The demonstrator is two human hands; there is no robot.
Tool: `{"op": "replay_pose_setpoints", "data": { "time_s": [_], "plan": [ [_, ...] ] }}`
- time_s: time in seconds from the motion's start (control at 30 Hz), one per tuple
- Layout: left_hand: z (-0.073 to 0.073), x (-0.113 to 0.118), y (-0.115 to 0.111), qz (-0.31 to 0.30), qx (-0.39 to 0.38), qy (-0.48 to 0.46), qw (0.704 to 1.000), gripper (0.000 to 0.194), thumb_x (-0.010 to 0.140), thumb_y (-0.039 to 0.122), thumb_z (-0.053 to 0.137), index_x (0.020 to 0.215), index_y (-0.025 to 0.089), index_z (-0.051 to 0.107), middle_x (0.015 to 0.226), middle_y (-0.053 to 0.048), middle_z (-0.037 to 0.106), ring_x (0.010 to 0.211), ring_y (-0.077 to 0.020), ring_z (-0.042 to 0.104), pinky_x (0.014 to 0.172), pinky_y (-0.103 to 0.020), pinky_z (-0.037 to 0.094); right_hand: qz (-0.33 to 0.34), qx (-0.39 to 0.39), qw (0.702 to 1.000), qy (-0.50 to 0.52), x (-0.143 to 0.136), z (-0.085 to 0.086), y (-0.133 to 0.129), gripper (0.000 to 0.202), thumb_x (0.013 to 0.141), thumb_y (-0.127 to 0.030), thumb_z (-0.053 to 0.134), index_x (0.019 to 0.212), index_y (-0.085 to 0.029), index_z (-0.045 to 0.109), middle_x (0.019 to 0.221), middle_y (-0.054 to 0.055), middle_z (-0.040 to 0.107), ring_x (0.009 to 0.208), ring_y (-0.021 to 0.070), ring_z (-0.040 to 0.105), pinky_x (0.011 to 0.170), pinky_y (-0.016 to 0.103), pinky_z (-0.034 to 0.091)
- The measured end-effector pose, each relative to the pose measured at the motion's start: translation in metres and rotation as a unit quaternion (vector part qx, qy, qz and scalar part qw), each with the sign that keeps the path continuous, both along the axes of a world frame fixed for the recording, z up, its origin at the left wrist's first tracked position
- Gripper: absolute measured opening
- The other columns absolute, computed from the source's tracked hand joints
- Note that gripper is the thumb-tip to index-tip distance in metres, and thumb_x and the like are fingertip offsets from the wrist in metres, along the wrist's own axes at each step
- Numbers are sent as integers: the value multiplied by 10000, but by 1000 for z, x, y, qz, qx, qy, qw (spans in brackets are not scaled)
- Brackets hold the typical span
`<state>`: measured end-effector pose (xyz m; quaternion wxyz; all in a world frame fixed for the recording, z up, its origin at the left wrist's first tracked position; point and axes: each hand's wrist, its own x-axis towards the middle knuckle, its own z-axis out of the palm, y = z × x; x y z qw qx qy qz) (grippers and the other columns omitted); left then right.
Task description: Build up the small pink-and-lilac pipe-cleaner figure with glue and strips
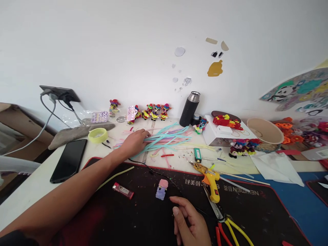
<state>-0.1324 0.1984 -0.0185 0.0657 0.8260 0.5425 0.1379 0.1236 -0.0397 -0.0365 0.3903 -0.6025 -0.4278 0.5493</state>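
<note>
Your left hand rests on the pale blue pipe cleaners behind the mat; whether its fingers grip any cannot be determined. Your right hand, loosely curled and empty, is near the pink-and-purple figure on the mat.

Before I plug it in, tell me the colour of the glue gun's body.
The glue gun is yellow; it shows best in the head view.
</note>
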Motion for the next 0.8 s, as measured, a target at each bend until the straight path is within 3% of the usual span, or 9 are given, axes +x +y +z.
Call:
{"op": "replay_pose_setpoints", "data": {
  "time_s": [0.13,0.27,0.33,0.47,0.53,0.63,0.8],
  "plan": [
    [10,2,0,23,14,10,1000,277,881,167,563,1133,216,668,1143,-115,690,1015,-314,680,817,-406,541,-4,5,1000,-5,0,-5,0,683,886,-787,589,1127,-174,767,515,-32,552,348,92,442,363,182,297],
    [25,0,1,45,63,18,997,346,853,106,551,1164,214,661,1180,-128,669,1115,-335,641,907,-431,529,-1,10,1000,-6,0,-8,0,693,885,-794,583,1132,-177,776,507,-28,561,342,96,450,363,186,309],
    [28,0,-2,23,80,18,996,323,898,142,560,1197,210,662,1208,-133,669,1152,-340,626,956,-445,519,-1,8,1000,-1,1,-8,0,693,885,-789,587,1156,-180,774,512,-29,561,347,96,454,367,185,313],
    [26,4,-20,-99,17,23,995,268,1009,341,573,1218,210,678,1205,-122,693,1136,-316,634,982,-451,518,-1,6,1000,0,1,-7,0,683,889,-780,594,1162,-181,775,514,-28,559,353,94,460,370,181,321],
    [22,6,-30,-133,-11,39,990,267,1015,365,587,1209,213,691,1227,-120,694,1147,-308,632,990,-442,515,0,8,1000,-3,2,-8,0,684,889,-783,592,1156,-182,777,514,-25,563,356,96,466,370,183,330],
    [17,5,-41,-134,-35,63,988,239,993,279,606,1211,224,686,1251,-113,687,1162,-305,632,988,-429,511,5,8,1000,-3,2,-8,0,684,894,-782,586,1157,-179,775,515,-22,565,358,97,465,374,185,326],
    [14,6,-48,-97,-75,74,990,200,948,140,534,1080,214,665,1098,-84,691,1006,-273,683,824,-386,540,8,10,1000,-3,2,-9,0,667,904,-764,590,1161,-176,773,513,-23,559,357,99,462,376,188,323]
  ]
}}
